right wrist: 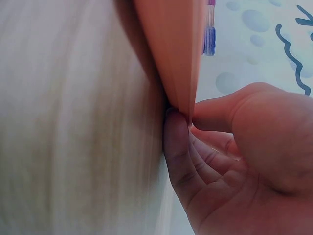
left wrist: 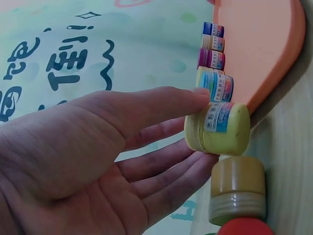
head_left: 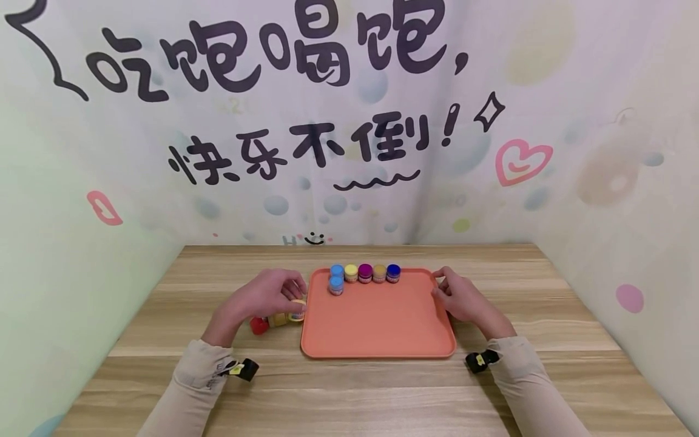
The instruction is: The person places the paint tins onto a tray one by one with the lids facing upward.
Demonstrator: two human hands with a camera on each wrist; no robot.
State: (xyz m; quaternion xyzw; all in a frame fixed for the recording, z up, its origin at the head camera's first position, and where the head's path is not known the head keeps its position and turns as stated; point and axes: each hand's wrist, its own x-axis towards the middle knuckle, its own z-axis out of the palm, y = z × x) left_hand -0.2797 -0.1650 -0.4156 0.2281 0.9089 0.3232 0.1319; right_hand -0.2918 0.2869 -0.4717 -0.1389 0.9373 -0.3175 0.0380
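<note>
My left hand pinches a small yellow paint jar between thumb and fingers, just off the left edge of the orange tray. The jar is tilted on its side in the left wrist view, its printed label facing up. Close by it are an ochre jar and a red jar, partly hidden in the left wrist view. At the tray's right rim, my right hand grips the edge, thumb on one side and fingers on the other.
Along the tray's back edge stands a row of jars: light blue, pale yellow, magenta, ochre and dark blue. A second light blue jar stands before the first. Behind the wooden table hangs a printed cloth.
</note>
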